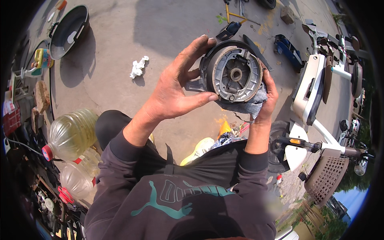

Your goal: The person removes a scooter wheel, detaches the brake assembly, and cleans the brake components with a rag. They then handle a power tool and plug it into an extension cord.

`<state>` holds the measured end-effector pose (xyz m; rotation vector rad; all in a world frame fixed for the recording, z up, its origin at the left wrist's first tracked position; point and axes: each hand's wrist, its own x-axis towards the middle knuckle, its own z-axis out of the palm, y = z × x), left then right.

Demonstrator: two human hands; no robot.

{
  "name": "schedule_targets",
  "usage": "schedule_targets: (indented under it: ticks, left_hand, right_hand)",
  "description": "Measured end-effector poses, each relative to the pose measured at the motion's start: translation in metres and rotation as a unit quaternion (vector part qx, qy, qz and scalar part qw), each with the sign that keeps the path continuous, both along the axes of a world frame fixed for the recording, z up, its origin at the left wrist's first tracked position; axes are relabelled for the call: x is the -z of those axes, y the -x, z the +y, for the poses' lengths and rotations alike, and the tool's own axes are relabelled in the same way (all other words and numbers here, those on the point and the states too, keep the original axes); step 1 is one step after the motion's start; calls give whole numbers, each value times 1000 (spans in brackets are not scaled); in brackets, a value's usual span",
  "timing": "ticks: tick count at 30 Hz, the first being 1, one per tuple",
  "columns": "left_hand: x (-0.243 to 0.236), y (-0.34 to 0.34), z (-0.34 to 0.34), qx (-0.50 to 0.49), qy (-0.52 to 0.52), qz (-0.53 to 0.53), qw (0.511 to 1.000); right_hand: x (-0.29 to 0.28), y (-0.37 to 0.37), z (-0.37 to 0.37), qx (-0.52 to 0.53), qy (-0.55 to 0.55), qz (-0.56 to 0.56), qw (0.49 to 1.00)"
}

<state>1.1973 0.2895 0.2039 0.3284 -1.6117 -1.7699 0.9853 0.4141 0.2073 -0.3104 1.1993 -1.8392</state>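
A drum brake assembly (236,75) is held up in front of me, its curved brake shoes, springs and central hub hole facing me. My left hand (170,82) grips its left side, thumb at the lower rim and fingers curled round the upper left. A metal lever arm (195,85) juts out between thumb and fingers. On the other side, my right hand (269,96) supports the brake with a grey rag (254,102) pressed under and behind it. Most of the right fingers are hidden by the brake and rag.
A black basin (70,32) and crumpled white tissue (139,67) lie to the left. Large plastic bottles (74,134) stand by my left knee. A white electric scooter (310,88) stands at the right, with a blue floor jack (289,52) and yellow frame (236,15) farther off.
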Motion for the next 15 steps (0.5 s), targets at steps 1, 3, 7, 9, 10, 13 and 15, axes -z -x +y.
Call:
schedule_targets:
  ticks: [1,3,7,9,10,13,15]
  left_hand:
    - [-1,-1,-2,2,-25,4,1000]
    - [-1,-4,-7,6,-73,12,997]
    - [-10,-5,-9,24,-166,-149,975]
    - [-5,-8,-8,0,-105,-143,984]
    - [-1,-10,-9,-6,-75,-138,988]
    - [3,-10,-19,-74,277,-102,953]
    - [-3,-13,-22,-89,395,-118,907]
  right_hand:
    - [-1,0,0,4,-5,23,1000]
    - [-7,-5,1,-24,24,104,994]
    - [-10,-1,8,-127,36,259,957]
    - [-19,-1,7,-141,0,328,934]
    - [-19,2,10,-169,-11,315,934]
    - [-16,10,15,-238,-41,322,915]
    - [-18,11,13,-263,-60,391,880]
